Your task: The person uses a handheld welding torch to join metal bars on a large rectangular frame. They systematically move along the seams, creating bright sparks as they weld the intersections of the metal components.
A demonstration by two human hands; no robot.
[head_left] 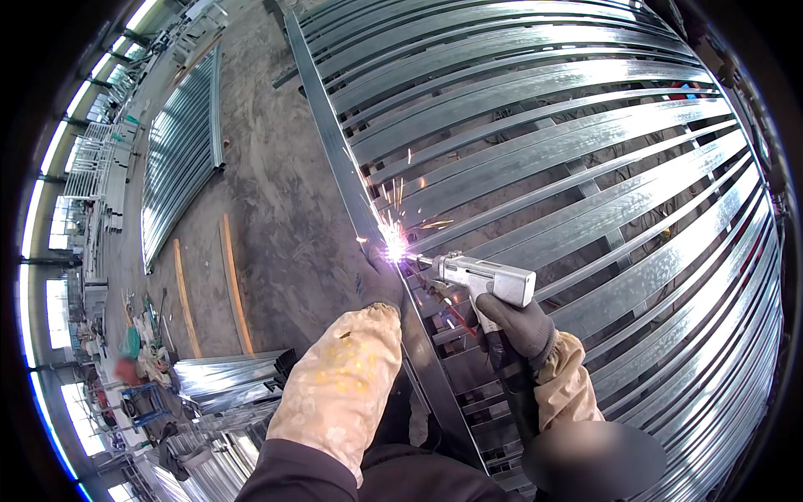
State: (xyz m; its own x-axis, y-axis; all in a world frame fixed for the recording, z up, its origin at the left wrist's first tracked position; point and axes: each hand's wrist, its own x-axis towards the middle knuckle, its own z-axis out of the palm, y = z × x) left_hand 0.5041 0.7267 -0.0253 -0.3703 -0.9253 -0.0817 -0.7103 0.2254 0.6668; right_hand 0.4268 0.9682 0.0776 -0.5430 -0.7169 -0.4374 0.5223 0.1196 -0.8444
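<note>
My right hand (520,325), in a dark grey work glove, is closed around the grip of a silver-grey metal welding gun (485,278). The fingers are wrapped tight on the handle, and a black cable (520,393) goes down from it along my forearm. The thin nozzle of the gun points to the left and touches the place where a bright violet-white arc (394,248) burns. Orange sparks (401,197) fly up and to the right from this point.

My left hand (381,283), also in a dark glove, lies on the long grey steel frame rail (330,138), just beside the arc. I cannot tell if its fingers are spread or pressed together, because the glare and the pale yellow leather sleeve (339,389) hide most of the hand. It rests flat on the rail and holds nothing I can see.

The arc is where the rail meets one of the shiny galvanized steel slats (585,167). These slats run side by side to the right, with gaps between them, and together with the rail they make a big panel in front of me.

On the concrete floor (268,209) at the left lies a second slatted steel panel (180,159), well apart, and near it two long wooden boards (234,284). A bundle of shiny steel profiles (230,376) lies near my left elbow.
</note>
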